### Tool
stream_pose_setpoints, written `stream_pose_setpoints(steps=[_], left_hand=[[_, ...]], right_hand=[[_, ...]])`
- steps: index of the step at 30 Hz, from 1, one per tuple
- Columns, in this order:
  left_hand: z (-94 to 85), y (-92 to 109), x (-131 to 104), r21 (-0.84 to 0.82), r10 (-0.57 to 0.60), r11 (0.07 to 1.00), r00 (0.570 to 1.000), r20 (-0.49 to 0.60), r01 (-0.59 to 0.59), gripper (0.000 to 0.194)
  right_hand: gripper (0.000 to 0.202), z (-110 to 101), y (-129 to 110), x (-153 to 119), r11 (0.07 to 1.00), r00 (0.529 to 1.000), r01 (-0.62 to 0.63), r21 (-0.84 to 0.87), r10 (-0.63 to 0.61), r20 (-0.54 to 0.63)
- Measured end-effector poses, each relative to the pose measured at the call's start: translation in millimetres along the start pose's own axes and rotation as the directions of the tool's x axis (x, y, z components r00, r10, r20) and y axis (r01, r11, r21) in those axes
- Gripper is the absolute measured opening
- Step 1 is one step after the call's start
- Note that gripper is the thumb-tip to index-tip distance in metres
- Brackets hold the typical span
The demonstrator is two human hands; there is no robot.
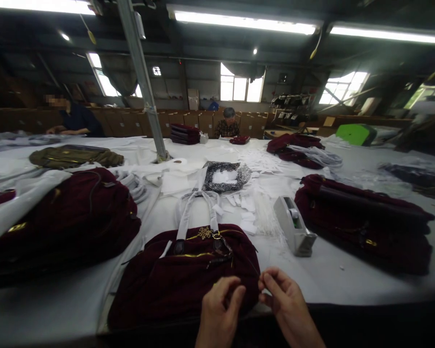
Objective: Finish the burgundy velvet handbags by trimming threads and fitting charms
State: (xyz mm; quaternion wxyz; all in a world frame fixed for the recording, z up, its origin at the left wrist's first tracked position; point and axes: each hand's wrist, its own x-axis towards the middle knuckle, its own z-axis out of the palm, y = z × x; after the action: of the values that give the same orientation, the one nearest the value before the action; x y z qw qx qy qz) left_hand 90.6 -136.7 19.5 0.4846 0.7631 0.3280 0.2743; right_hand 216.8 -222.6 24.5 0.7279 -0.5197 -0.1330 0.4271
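A dark red handbag (174, 282) lies on the white-covered table in front of me. Its two handles, wrapped in white, stand up, and a gold snowflake charm (204, 233) hangs by the gold zippers. Over the bag's lower right front is my left hand (220, 307), fingers loosely curled and thumb apart from them, with nothing visible between. My right hand (283, 300) is beside the bag's right edge, thumb and fingertips pinched together. Whatever is in that pinch is too small to make out. Whether either hand touches the bag is unclear.
A grey tape dispenser (295, 227) stands right of the bag. More dark red bags lie left (94, 217) and right (362, 222). Behind are a black-and-white frame-shaped piece (226, 176), white scraps and a metal post (143, 77). Two people sit at the far side.
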Motion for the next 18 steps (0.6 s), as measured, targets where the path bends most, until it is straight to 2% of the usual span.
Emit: stream_pose_setpoints(steps=[2,3,6,9,12,13,15,17,18], left_hand=[[-14.9,0,23,0.163,0.099,0.983,0.989,-0.110,-0.081,0.029],[-18.7,-3,34,0.255,0.144,0.961,0.982,-0.122,-0.109,0.036],[-18.4,-18,60,0.469,0.214,0.865,0.977,-0.019,-0.180,0.050],[-17.1,-27,72,0.545,0.223,0.809,0.973,0.061,-0.220,0.033],[-29.1,-20,78,0.472,0.219,0.861,0.976,-0.008,-0.190,0.025],[-35.2,-16,80,0.389,0.173,0.910,0.984,-0.046,-0.142,0.024],[-46.1,-8,80,0.147,-0.025,0.988,0.997,-0.079,0.036,0.027],[-52.3,-6,74,-0.044,-0.245,0.968,0.969,0.009,0.245,0.034],[-53.5,-8,70,-0.061,-0.314,0.946,0.947,0.066,0.317,0.035]], right_hand=[[0.029,7,-5,15,0.995,0.998,-0.025,-0.092,0.031,0.063],[0.031,11,-5,22,0.989,0.995,-0.028,-0.145,0.041,0.086],[0.032,21,2,45,0.952,0.994,0.065,-0.299,-0.036,0.101],[0.032,25,14,62,0.899,0.989,0.146,-0.413,-0.117,0.096],[0.035,22,22,70,0.931,0.998,0.027,-0.365,-0.005,0.061],[0.035,21,22,71,0.946,0.998,-0.020,-0.324,0.041,0.057],[0.034,19,21,73,0.959,0.994,-0.074,-0.275,0.093,0.058],[0.031,18,19,75,0.952,0.993,-0.096,-0.290,0.112,0.042],[0.029,17,18,77,0.943,0.994,-0.087,-0.322,0.102,0.030]])
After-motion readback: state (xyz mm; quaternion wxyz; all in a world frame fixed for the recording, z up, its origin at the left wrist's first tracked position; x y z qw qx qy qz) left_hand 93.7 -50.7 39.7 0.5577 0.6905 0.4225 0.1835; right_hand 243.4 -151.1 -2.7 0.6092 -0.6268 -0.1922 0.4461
